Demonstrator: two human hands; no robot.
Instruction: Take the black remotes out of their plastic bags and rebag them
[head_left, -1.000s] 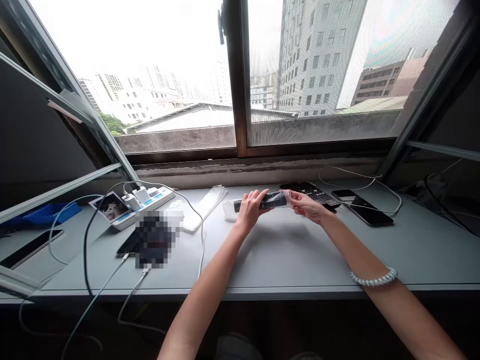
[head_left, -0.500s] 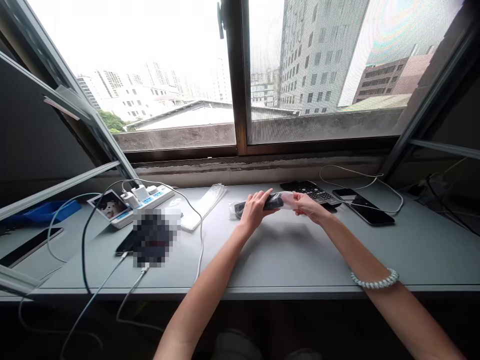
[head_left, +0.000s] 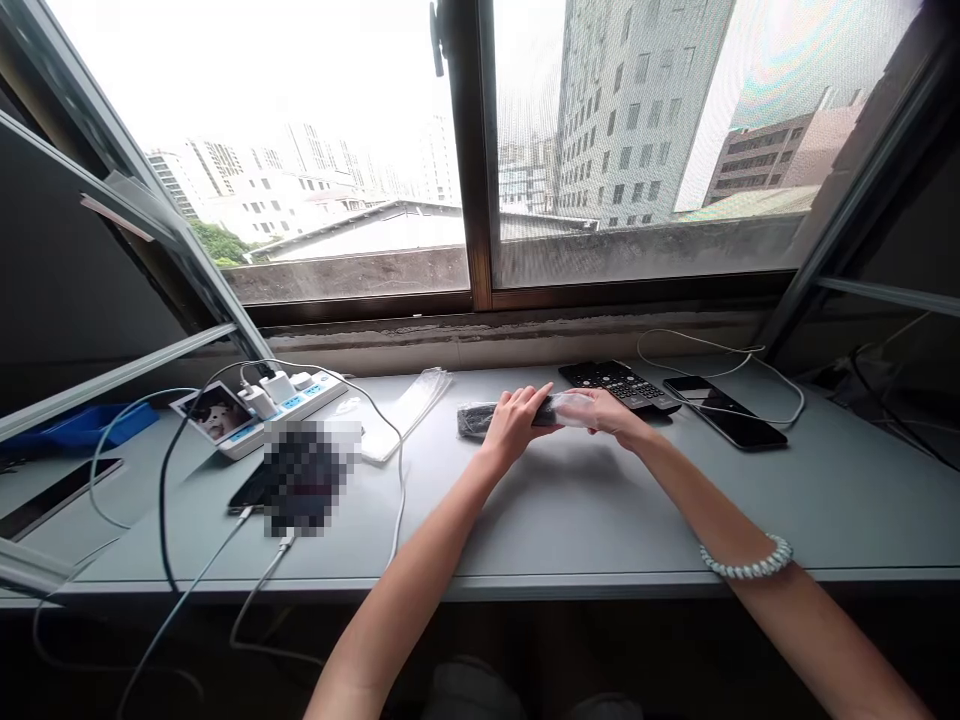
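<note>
A long black remote control (head_left: 475,420) lies inside a clear plastic bag (head_left: 571,408), raised a little above the desk. My left hand (head_left: 514,420) is wrapped over its middle from above, fingers closed. At the bag's right end is my right hand (head_left: 606,412), its fingers pinched and partly seen through the film. The remote's button side cannot be made out. Just behind my right hand, several black remote controls (head_left: 619,383) with many buttons lie together on the desk. Flat clear plastic bags (head_left: 409,412) lie to the left of my left hand.
On the grey desk (head_left: 570,530), a black phone (head_left: 724,412) with a white cable lies at right. A white power strip (head_left: 296,410) with plugs, a photo card (head_left: 216,412) and a blurred dark device (head_left: 304,480) are at left. Cables hang over the front edge.
The bagged remote has come down slightly and levelled out. More of its left end shows beyond my left hand. The plastic now covers more of my right fingers, which have shifted slightly.
</note>
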